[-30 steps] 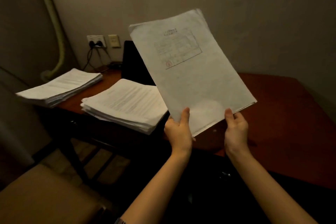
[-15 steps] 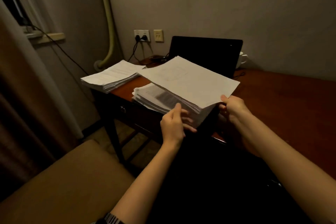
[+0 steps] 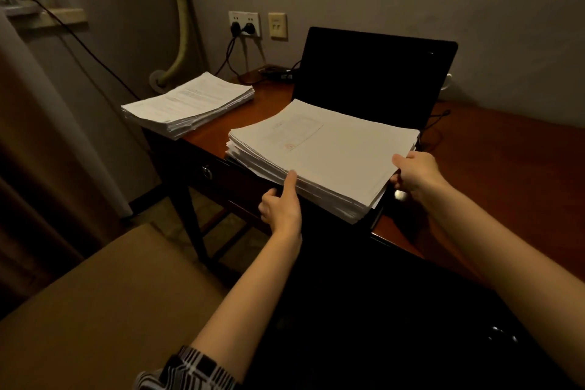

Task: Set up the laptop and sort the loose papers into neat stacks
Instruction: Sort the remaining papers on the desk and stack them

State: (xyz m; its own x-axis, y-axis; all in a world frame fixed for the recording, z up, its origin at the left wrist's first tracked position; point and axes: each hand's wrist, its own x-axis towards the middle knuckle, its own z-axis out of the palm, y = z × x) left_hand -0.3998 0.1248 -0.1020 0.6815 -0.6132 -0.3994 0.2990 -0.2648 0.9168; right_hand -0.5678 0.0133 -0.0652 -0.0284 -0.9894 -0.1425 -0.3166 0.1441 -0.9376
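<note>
**Both hands at the near paper stack**

The near stack of papers (image 3: 319,155) lies on the front edge of the wooden desk (image 3: 506,168), overhanging it slightly toward the person, with its side edges ragged rather than squared. Its top sheet (image 3: 335,139) carries a faint printed table and a small reddish stamp (too pale to read). The left hand (image 3: 281,203) grips the stack's near edge, thumb on top and fingers curled beneath. The right hand (image 3: 414,174) grips the stack's right corner, thumb on the top sheet.

Just behind the stack stands the open laptop (image 3: 373,79), its screen dark; the stack hides its lower part. A second stack (image 3: 190,104) sits well apart on the desk's left corner, printed lines on it illegible. On the wall behind, a socket (image 3: 244,24) holds a dark plug, beside a switch plate (image 3: 278,25). A white cup (image 3: 447,82) peeks out behind the laptop's right edge.
</note>
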